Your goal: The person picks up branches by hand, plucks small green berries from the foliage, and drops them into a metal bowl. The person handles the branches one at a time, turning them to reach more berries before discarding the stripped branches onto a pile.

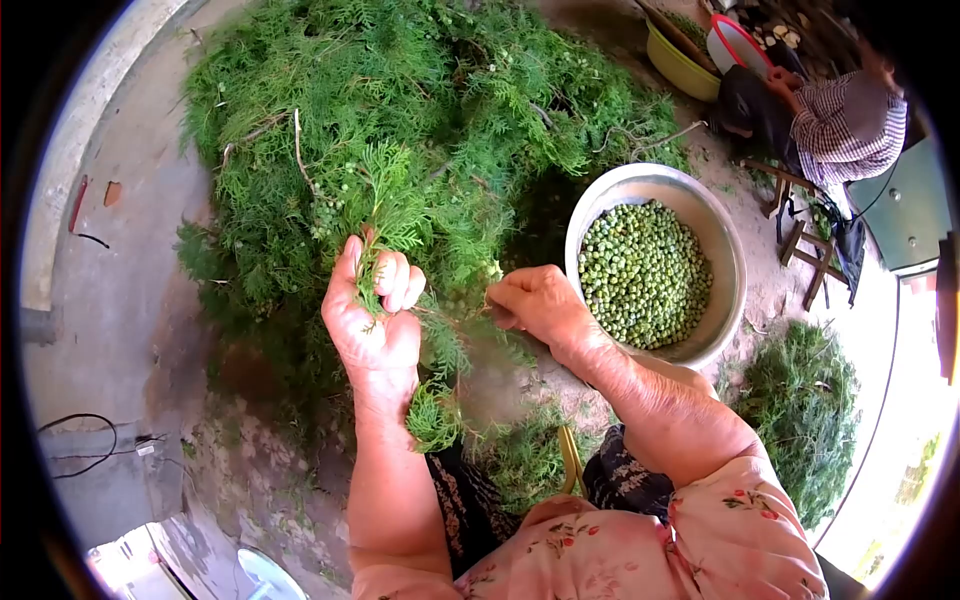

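Observation:
My left hand (375,305) is wrapped around a leafy evergreen sprig (390,205), its flat green fronds sticking up above the fingers and more foliage hanging below. To its right, my right hand (545,305) has its fingertips pinched together. A small pale-green bit (494,270) shows at those fingertips; what lies between them is hidden. Close beside the right hand stands a wide metal basin (728,250) holding many small round green cones (645,275). Both hands are in front of a large heap of cut evergreen branches (330,100).
A smaller pile of branches (800,410) lies at the right. At the upper right sits another person (850,125) near a yellow-green tub (680,65) and a red-rimmed basin (738,48). A wooden stool (808,260) stands nearby. A black cable (110,440) loops at the left.

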Demonstrator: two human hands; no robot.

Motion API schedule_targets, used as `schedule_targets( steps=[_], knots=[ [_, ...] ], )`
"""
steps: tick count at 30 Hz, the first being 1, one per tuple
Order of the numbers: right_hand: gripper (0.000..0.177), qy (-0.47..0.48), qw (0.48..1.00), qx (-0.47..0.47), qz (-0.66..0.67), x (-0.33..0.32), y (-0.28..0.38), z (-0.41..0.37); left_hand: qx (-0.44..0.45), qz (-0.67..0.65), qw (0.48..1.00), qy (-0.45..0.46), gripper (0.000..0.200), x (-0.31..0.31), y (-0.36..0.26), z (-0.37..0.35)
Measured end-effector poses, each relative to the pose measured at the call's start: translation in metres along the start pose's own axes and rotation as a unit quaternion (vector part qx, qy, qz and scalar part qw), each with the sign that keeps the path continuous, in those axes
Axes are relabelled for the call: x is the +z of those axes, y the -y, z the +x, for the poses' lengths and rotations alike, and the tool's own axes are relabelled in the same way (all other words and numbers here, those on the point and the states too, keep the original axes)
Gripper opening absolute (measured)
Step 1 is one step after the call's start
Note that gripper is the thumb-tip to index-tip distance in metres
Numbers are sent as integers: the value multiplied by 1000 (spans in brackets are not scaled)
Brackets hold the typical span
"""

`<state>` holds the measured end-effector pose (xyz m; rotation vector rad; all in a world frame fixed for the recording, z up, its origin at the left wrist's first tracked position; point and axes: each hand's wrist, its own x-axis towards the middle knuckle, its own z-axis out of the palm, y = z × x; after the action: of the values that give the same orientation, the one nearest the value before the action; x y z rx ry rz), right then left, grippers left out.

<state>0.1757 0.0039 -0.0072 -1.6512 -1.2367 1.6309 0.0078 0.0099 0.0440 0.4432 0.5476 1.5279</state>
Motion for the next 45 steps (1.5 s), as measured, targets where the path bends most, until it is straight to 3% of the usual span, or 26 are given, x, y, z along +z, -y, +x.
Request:
schedule_targets(
  steps=[2, 6, 7, 9, 10, 11, 13, 14, 17, 18, 19, 23, 25, 26, 30, 32, 33, 34, 35, 37, 38, 39, 41, 42, 43, 45],
  knots=[
    [30, 0, 998, 25, -50, 3, -3, 3, 13, 4, 1000, 17, 25, 2, -2, -2],
    [44, 52, 990, 134, -5, 20, -17, 22, -2, -7, 1000, 28, 27, 4, -1, -5],
    [45, 78, 981, 152, 94, 23, -21, 19, -3, -9, 997, 71, 28, -4, 2, -3],
    [49, 127, 931, 183, 289, 27, -23, 9, 3, -30, 998, 62, 22, -9, 7, -4],
    [33, 133, 898, 201, 369, 25, -14, 3, 6, -24, 1000, 14, 18, -5, 9, -8],
    [32, 126, 894, 169, 395, 29, -18, 4, 23, 8, 999, -37, 19, -12, 14, -9],
    [32, 111, 881, 103, 448, 40, -23, 0, -34, 30, 999, 20, 19, 0, 11, -15],
    [34, 150, 857, 111, 480, 34, -23, -1, 21, 93, 995, -9, 20, 10, 12, -19],
    [34, 77, 894, 116, 426, 33, -24, 12, 3, 128, 991, 31, 29, 2, 2, -17],
    [37, 42, 916, 127, 379, 25, 10, -8, 7, 32, 999, 23, 29, -10, 5, -12],
    [35, 35, 923, 103, 370, 23, 10, -3, 3, 1, 1000, -27, 29, -11, 1, -12],
    [26, 27, 922, 9, 386, 17, -1, 24, 4, -51, 998, -25, 32, -14, -14, -14],
    [23, 27, 919, -37, 392, 11, 6, 26, 30, -24, 998, -49, 32, -8, -20, -17],
    [36, 30, 916, -24, 399, 6, 9, 23, 51, -15, 993, -101, 26, -2, -18, -19],
    [36, 9, 924, -50, 379, 0, 22, 23, -17, 123, 952, -281, 30, -5, -16, -15],
    [36, 2, 940, -64, 336, -3, 33, 9, -21, 222, 946, -234, 32, -19, -12, -15],
    [36, -2, 946, -71, 316, -4, 38, 3, 6, 314, 928, -203, 33, -18, -10, -15],
    [35, 2, 939, -83, 333, -3, 38, 3, -13, 459, 873, -164, 36, -22, -14, -15],
    [33, -1, 951, -90, 297, -3, 36, 4, 114, 590, 797, -55, 41, -45, -1, -10],
    [28, -7, 969, -101, 224, -1, 31, 8, 85, 831, 549, -34, 43, -21, -2, -19],
    [30, -6, 960, -106, 259, 2, 33, 5, 137, 883, 449, 15, 44, -23, 2, -20],
    [30, -3, 961, -108, 253, 5, 33, 4, 133, 911, 388, 34, 42, -24, 5, -19],
    [31, 4, 963, -112, 243, 8, 31, 4, 250, 888, 379, 69, 40, -21, 5, -16],
    [31, 18, 968, -106, 224, 7, 31, 3, 230, 829, 508, 48, 36, -21, 8, -14],
    [31, 23, 971, -107, 211, 7, 31, 1, 266, 769, 581, 28, 27, -20, 9, -11],
    [31, 32, 977, -108, 183, 8, 33, -4, 150, 637, 754, 47, 18, -19, 3, -10]
  ],
)
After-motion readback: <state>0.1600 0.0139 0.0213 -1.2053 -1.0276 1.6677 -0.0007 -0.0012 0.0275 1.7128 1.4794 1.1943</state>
